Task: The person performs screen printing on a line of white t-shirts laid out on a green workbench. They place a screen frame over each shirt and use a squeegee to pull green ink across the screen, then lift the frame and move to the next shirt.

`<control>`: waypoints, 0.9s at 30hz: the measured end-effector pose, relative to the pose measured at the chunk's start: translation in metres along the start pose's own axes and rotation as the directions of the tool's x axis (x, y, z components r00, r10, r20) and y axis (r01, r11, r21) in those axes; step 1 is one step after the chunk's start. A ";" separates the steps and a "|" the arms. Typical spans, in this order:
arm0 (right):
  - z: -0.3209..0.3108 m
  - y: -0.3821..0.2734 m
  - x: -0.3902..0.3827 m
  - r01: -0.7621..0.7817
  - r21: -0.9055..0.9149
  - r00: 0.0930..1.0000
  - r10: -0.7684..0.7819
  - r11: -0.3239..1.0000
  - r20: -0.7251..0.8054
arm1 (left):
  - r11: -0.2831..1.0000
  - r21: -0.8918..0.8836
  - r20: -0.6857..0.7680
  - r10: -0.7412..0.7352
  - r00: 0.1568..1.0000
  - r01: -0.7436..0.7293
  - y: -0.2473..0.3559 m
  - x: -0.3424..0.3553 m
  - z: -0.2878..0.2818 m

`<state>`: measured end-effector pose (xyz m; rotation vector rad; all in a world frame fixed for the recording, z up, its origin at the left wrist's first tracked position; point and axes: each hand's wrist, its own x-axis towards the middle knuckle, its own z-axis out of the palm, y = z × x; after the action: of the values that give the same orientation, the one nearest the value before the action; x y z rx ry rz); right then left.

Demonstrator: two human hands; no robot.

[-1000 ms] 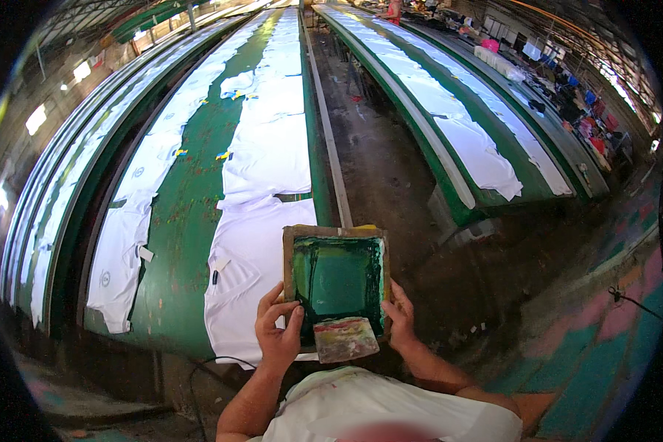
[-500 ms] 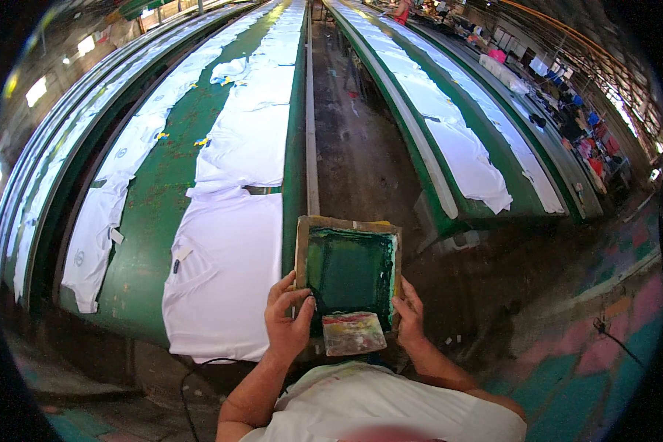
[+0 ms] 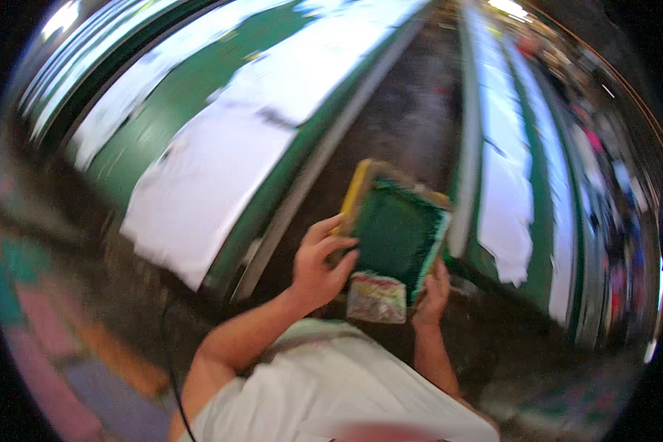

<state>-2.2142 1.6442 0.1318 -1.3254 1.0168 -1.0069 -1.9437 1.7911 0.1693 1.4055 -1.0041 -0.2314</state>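
Observation:
A small screen-printing frame [image 3: 394, 225] with a wooden rim and dark green, ink-coated mesh is held in front of my body, tilted a little. My left hand [image 3: 320, 264] grips its left side, thumb over the rim. On the opposite side my right hand [image 3: 432, 295] holds the edge, fingers partly hidden behind it. A squeegee [image 3: 376, 297] with a flat, paint-stained handle rests in the frame's near end and sticks out toward me. Blur hides the finer ink marks.
To the left, a long green printing table [image 3: 136, 177] carries white T-shirts [image 3: 214, 169] laid flat. Another green table with white shirts [image 3: 504, 199] runs along the right. A dark aisle floor [image 3: 398, 103] lies between them. A thin black cable [image 3: 169, 353] hangs at lower left.
The view has swung, so the tables now slant across it. The frame and squeegee, still in both hands, have shifted right and up in the picture and tilted.

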 end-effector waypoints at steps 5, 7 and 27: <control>0.007 -0.017 0.043 -0.096 0.152 0.946 0.042 0.984 0.323 | 0.985 -0.031 -0.230 -0.170 0.958 0.167 -0.002 -0.014 0.019; 0.024 -0.026 0.060 -0.080 0.117 0.926 0.031 0.990 0.375 | 0.984 -0.034 -0.285 -0.179 0.941 0.177 0.000 -0.009 0.018; 0.068 -0.040 0.136 -0.137 0.107 0.666 0.012 0.985 0.746 | 0.950 0.197 -0.650 -0.060 0.758 0.243 0.038 -0.054 0.036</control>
<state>-2.1129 1.5304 0.1705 -1.3667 0.3386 -0.3728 -2.0162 1.8104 0.1731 1.6564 -0.3506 0.2762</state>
